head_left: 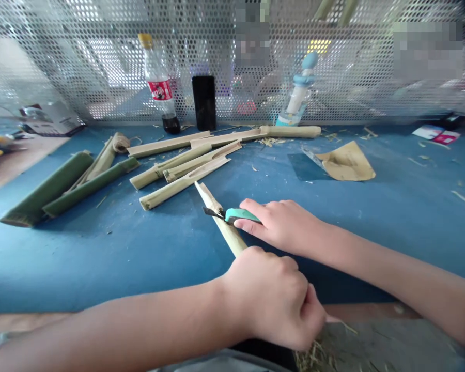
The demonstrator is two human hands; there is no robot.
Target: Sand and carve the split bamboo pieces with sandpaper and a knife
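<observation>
My left hand (269,294) is closed in a fist around the near end of a pale bamboo piece (232,237), which slants away over the blue table and narrows to a cut tip. In my right hand (279,222) is a utility knife (240,214) with a teal and black handle, gripped with thumb and fingers. Its dark blade lies across the bamboo, touching it near a rough notch. Beyond the tip lie several cut bamboo pieces (178,188), some with hollowed ends. My left palm hides the bamboo's near end.
Green bamboo lengths (58,188) lie at left. A cola bottle (160,88), a black phone (204,103) and a clear bottle with a blue top (297,95) stand before a perforated metal screen (112,62). Creased sandpaper (349,161) lies right. Shavings (318,356) cover the floor below.
</observation>
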